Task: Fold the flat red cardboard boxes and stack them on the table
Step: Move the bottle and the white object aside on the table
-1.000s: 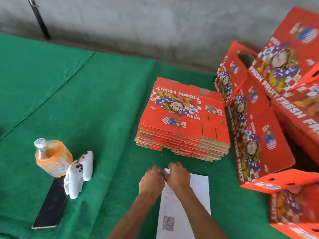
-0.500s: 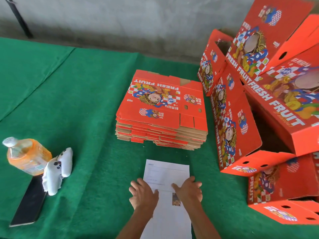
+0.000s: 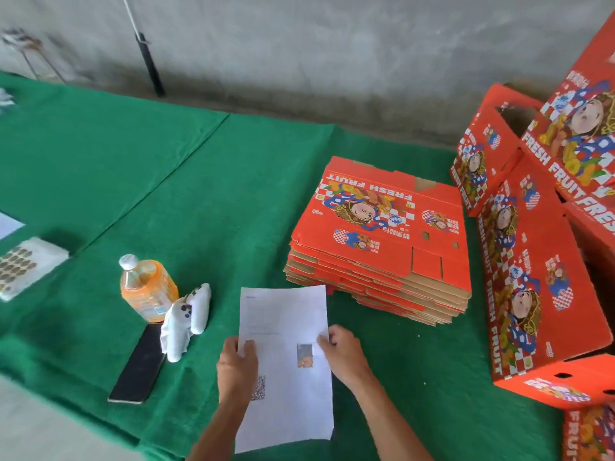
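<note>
The landmark is the stack of flat red cardboard boxes, which lies on the green table with the "FRESH FRUIT" print uppermost.

Just in front of the stack, toward the person, a white sheet of paper lies with its far right corner almost meeting the stack's near edge. The left hand holds the sheet's left edge, thumb over the paper. The right hand grips the right edge, fingers curled at the margin; whether they pinch or merely press is hard to tell in the blur.

To the right of the stack, folded red boxes stand piled against one another, one leaning with its long printed face toward the stack.

To the left of the stack and nearer the person stands an orange drink bottle, a white game controller upright beside it, and a black phone flat in front of them. Far left of the stack lies a white sheet of round stickers.
</note>
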`<state>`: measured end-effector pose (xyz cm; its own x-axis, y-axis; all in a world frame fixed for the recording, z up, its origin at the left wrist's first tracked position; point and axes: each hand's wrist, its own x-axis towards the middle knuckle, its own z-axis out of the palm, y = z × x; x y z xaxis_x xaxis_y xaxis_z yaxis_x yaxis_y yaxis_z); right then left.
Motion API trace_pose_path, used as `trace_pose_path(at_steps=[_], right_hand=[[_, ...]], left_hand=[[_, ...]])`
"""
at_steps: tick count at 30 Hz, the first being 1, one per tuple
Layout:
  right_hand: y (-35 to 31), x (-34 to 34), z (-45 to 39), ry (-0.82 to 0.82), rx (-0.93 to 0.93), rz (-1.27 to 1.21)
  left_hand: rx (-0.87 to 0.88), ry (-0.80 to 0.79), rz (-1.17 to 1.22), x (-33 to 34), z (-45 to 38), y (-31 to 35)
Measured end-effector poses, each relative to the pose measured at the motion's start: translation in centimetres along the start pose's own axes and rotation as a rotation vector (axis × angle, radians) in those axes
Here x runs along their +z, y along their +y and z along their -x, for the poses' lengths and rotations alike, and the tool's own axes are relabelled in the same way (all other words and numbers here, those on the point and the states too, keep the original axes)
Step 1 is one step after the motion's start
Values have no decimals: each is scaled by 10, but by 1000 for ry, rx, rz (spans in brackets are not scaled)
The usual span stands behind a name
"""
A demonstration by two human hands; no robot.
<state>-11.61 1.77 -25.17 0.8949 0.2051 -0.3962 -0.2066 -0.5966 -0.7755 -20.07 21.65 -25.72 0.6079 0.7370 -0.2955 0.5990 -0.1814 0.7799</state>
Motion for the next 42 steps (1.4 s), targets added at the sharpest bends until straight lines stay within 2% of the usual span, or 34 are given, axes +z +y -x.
trace_pose_path(at_steps=[4,7,13,17,21,25,29,31,33,35,38,42], right_hand=[[-51,33,-22,-199,-117,-72],[-62,43,-30,-260,-170,-89],[-44,17,-39,-157,-121,-186],[-34,-20,-36,-19,-110,-276],[-36,-72,-34,199,-113,-302],[-37,-131,-40,380,-129,-313],[-33,-182,-55,527,-126,-189],[-26,-205,-62,626,-82,-14],[-10,-225,-71,725,3,298],[4,-239,-78,690,136,401],[17,-251,-87,550,310,196],[22,-264,-75,572,340,-22]], left_hand=[[-49,239,159,-54,-65,3],[-22,219,119,-70,-116,27],[110,113,-141,-81,-201,97],[105,137,-213,-70,-233,124],[251,107,-331,-23,-223,155],[374,-86,-191,37,-189,195],[433,-291,-79,86,-153,236],[458,-343,-80,105,-139,253],[486,-318,-126,116,-131,263],[480,-277,-148,122,-127,266],[412,-290,-145,124,-121,269],[297,-229,-172,122,-110,270]])
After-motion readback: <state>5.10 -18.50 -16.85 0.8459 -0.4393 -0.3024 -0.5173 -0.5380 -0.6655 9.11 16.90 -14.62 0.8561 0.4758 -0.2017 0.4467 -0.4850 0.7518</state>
